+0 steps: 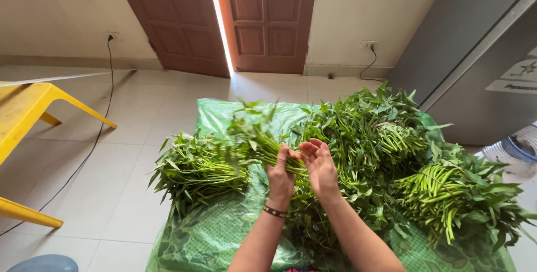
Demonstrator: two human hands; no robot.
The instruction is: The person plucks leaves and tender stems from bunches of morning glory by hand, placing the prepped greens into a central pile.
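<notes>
My left hand (279, 177) grips a bunch of green leafy stalks (254, 137) by the stems, the leaves pointing up and to the left. My right hand (320, 165) is beside it, fingers apart, palm touching the same stems. A dark beaded bracelet is on my left wrist. Under both hands lies a green plastic sheet (215, 233) on the tiled floor. A sorted bundle of the greens (196, 168) lies to the left. A large loose heap (369, 132) lies behind and to the right, and a bundle with cut stem ends facing me (442, 193) lies at the right.
A yellow plastic table (25, 115) stands at the left. Brown double doors (246, 20) are at the back, slightly ajar. A black cable (92, 143) runs across the floor from a wall socket. A grey cabinet (481, 54) and a clear water jug (517, 149) stand at the right.
</notes>
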